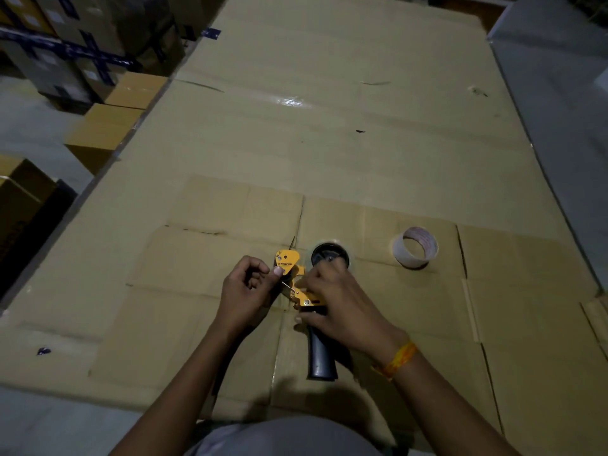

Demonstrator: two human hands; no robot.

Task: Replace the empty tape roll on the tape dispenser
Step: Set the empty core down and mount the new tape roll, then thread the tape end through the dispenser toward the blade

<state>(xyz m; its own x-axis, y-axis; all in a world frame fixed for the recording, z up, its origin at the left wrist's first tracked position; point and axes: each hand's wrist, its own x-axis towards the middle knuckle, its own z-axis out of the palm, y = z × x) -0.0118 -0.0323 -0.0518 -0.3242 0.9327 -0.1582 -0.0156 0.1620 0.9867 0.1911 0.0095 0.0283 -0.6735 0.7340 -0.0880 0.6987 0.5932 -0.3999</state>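
A yellow tape dispenser (289,262) with a black handle (320,357) lies flat on the cardboard-covered table (329,143). A clear tape roll (330,255) sits on its hub. My left hand (245,291) pinches near the yellow front plate, thumb and finger closed on what looks like the tape end; the tape itself is too faint to tell. My right hand (339,302) presses on the dispenser's body between roll and handle. An empty cardboard tape core (416,247) stands on the table to the right, apart from both hands.
Flattened cardboard sheets cover the table. Cardboard boxes (108,123) stand on the floor to the left, with stacked taped cartons (65,44) behind them. A grey surface (552,77) runs along the table's right edge.
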